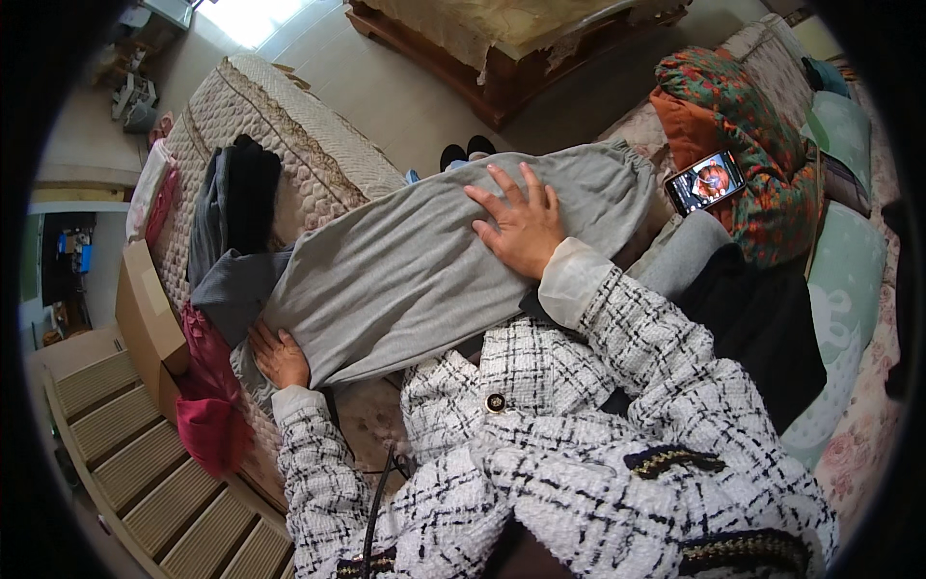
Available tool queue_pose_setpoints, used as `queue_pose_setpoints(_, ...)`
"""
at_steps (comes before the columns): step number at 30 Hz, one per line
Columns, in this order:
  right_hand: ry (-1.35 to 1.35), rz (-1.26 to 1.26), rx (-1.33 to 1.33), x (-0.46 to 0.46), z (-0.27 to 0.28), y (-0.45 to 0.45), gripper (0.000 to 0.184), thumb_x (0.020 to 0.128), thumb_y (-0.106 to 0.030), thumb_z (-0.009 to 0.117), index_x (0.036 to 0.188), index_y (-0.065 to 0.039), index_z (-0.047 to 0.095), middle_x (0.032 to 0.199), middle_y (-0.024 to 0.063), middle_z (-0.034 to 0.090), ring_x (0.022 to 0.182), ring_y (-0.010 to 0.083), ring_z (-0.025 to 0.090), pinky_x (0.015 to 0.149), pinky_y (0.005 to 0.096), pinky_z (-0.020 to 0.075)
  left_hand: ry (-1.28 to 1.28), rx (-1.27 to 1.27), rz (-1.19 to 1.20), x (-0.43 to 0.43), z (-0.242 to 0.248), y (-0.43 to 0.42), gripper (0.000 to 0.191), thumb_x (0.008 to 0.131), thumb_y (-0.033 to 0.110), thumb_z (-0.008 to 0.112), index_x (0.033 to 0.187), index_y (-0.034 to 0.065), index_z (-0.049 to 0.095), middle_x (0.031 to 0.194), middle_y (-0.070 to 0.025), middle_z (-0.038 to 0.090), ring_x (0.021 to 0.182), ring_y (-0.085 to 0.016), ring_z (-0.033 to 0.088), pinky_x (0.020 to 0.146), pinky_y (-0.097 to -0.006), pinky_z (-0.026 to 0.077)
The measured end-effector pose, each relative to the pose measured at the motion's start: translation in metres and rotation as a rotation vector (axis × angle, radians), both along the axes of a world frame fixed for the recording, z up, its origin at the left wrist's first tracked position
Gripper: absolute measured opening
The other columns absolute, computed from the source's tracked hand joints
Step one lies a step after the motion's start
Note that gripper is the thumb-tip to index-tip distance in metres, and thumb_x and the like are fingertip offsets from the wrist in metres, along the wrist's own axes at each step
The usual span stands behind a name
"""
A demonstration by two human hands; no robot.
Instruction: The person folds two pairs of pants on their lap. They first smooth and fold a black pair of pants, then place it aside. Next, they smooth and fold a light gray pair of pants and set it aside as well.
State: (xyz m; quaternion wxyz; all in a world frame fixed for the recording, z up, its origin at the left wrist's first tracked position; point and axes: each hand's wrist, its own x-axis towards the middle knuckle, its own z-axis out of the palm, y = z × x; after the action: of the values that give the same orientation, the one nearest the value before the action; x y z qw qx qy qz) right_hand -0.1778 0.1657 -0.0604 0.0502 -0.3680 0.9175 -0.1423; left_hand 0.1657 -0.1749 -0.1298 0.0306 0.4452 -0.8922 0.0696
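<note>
Across my lap lies a pair of light grey knit pants (405, 268), folded lengthwise, with a gathered elastic end (636, 170) at the right. My right hand (524, 221) rests flat on the cloth with its fingers spread. At the left end, my left hand (281, 358) lies palm down on the grey fabric near its edge, its fingers partly in shadow. Neither hand grips the cloth. A ribbed blue-grey garment (235, 289) sits just beyond my left hand, beside folded dark garments (246, 195).
Magenta cloth (210, 412) and a cardboard box (148, 311) are at the left by a slatted headboard (159, 485). On the right lie a lit phone (705, 183), a floral bundle (770, 159), black cloth (752, 326) and green pillows (843, 318). A wooden table (499, 83) stands ahead.
</note>
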Motion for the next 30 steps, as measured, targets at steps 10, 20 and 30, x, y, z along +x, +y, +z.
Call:
queue_pose_setpoints(10, -0.023, -0.001, 0.019, 0.000, -0.004, 0.001, 0.052, 0.091, -0.046, 0.052, 0.140, -0.038, 0.038, 0.155, 0.0008, 0.021, 0.143, 0.0372, 0.010, 0.110, 0.0619, 0.0149, 0.279, 0.185, -0.520, -0.110, 0.045, 0.105, 0.052, 0.086, 0.011, 0.056, 0.136, 0.0029, 0.046, 0.147, -0.0210, 0.037, 0.135, -0.041, 0.035, 0.110, -0.0480, 0.028)
queue_pose_setpoints(20, -0.053, 0.009, 0.050, -0.002, -0.002, 0.001, 0.051, 0.093, -0.048, 0.049, 0.142, -0.039, 0.037, 0.157, -0.0006, 0.017, 0.144, 0.0377, 0.006, 0.110, 0.0651, 0.0127, 0.005, 0.119, -0.285, -0.081, 0.010, 0.070, 0.060, 0.096, 0.036, 0.044, 0.149, 0.0117, 0.029, 0.156, -0.0167, 0.020, 0.144, -0.034, 0.020, 0.114, -0.0459, 0.018)
queue_pose_setpoints(30, -0.043, -0.003, 0.028, -0.001, -0.003, 0.000, 0.051, 0.092, -0.048, 0.050, 0.141, -0.039, 0.038, 0.156, -0.0007, 0.019, 0.144, 0.0370, 0.008, 0.110, 0.0655, 0.0146, -0.111, 0.156, 0.076, -0.027, 0.014, 0.009, 0.064, 0.095, 0.034, 0.046, 0.148, 0.0047, 0.026, 0.153, -0.0245, 0.023, 0.141, -0.040, 0.023, 0.113, -0.0490, 0.022)
